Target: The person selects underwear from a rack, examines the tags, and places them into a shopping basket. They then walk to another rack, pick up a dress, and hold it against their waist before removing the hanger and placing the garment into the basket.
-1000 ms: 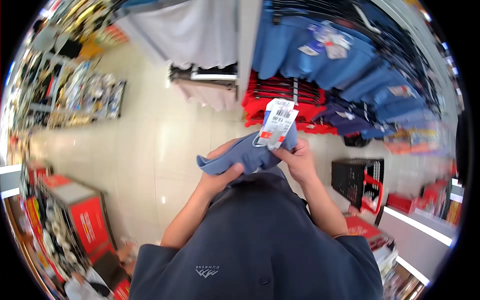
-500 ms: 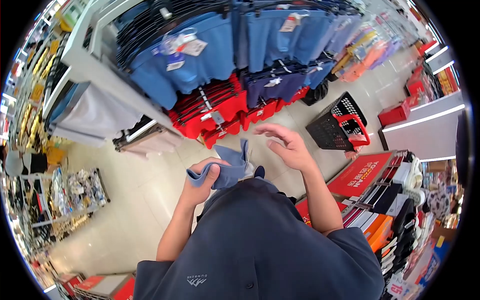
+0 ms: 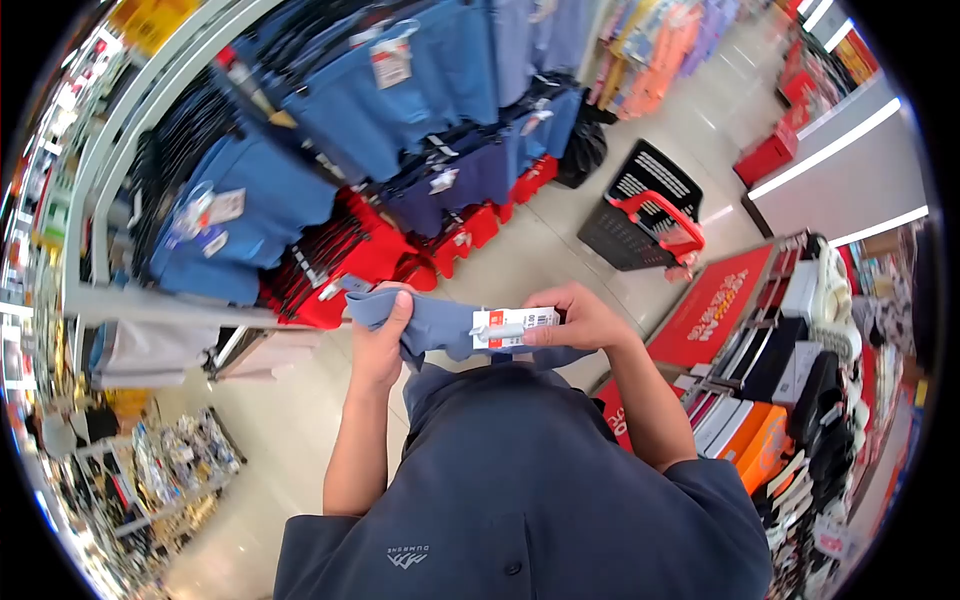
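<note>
A blue-grey garment (image 3: 437, 322) is stretched between my hands in front of my dark shirt. My left hand (image 3: 382, 345) grips its left end, thumb on top of the folded edge. A white and red price tag (image 3: 497, 326) lies over the garment's right part. My right hand (image 3: 580, 320) is closed on the tag's right end, thumb and fingers pinched together. The garment's far right part passes below my right hand.
Racks of blue shorts (image 3: 250, 215) and red clothes (image 3: 350, 250) stand ahead and left. A black basket with red handles (image 3: 640, 225) is on the floor ahead right. Boxed shoes and a red sign (image 3: 712, 305) are at the right. A bin of small packets (image 3: 180, 460) stands left.
My right hand, apart from the garment before, has come down and taken hold of the tag. The garment is now spread wider. The view has turned, shifting the racks and basket.
</note>
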Available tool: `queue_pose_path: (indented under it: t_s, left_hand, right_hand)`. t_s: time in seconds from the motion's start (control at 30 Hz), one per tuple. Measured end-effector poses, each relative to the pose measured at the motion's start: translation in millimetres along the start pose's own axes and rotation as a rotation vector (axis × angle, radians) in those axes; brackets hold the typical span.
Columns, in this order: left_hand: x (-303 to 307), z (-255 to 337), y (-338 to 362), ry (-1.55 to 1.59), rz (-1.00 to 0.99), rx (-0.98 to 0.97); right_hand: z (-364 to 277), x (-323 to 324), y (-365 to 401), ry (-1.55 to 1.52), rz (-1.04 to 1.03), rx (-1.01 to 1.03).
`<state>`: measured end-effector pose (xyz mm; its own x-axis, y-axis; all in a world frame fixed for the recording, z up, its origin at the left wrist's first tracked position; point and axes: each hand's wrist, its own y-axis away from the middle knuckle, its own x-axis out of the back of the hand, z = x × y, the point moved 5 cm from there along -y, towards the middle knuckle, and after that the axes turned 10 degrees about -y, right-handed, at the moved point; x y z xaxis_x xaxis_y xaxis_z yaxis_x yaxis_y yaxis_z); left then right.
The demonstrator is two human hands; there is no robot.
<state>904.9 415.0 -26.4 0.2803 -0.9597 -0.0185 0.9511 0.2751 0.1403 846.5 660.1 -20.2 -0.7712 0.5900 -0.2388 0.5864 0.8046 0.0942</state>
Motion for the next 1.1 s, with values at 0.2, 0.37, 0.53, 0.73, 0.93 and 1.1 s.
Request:
queue_pose_path:
  t_s: [0.2,0.37,0.53,0.73,0.93,1.1]
  left_hand:
    - [-57.5,-20.8,-42.1,-0.14,-0.176,0.017]
    - [-101.2,-34.7,-87.3,-0.267,-0.314,0.022]
    - [-161.4,-18.1,-152.0,-0.411,-0.464,-0.157]
    - [-262.1,34.0,-242.2,-0.494,-0.557,-0.496]
    - [-347.4,52.9,-318.5,-0.444,-0.582,-0.548]
    - [-397.4,27.3,-367.7,-0.475,-0.588,-0.565]
  right_hand:
    - [14.7,70.8,41.3,0.186,0.252,-0.148]
    - [0.0,112.0,58.2,0.275,0.456,-0.087]
    - [-22.6,168.0,62.7,0.575,0.68,-0.115]
    - [-93.4,253.7,59.8,0.872,0.904,-0.046]
    - [-151.2,327.9,49.2,1.202,1.11,0.156]
    - [-141.1,395.3,37.6,1.398,1.182,0.206]
